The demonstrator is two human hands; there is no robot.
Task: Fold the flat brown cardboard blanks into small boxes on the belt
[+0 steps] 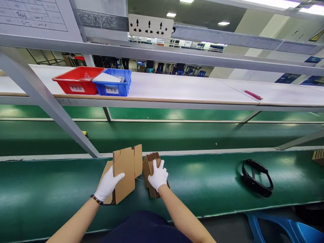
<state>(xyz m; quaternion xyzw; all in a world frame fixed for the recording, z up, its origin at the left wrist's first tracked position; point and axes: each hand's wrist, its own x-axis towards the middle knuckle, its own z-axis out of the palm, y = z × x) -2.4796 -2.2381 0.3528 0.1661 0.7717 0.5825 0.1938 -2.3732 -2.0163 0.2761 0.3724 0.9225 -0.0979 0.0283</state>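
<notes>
My left hand [108,185], in a white glove, is closed around a few flat folded cardboard box blanks [126,175]. The thumb lies across the front one, while the fingers are hidden behind. These blanks stand tilted up above the green bench. Just to their right is a tight stack of cardboard blanks [146,173], set on edge with its ridged edges upward. My right hand [158,174], also gloved in white, grips this stack from above, thumb to the left and fingers spread over the edges.
A black headset [257,179] lies on the green bench [202,182] to the right. Behind runs a white shelf [177,87] with a red bin [78,81], a blue bin [112,82] and a red pen-like object [253,95]. A slanted metal post [63,121] rises at left. A blue chair [283,226] is at lower right.
</notes>
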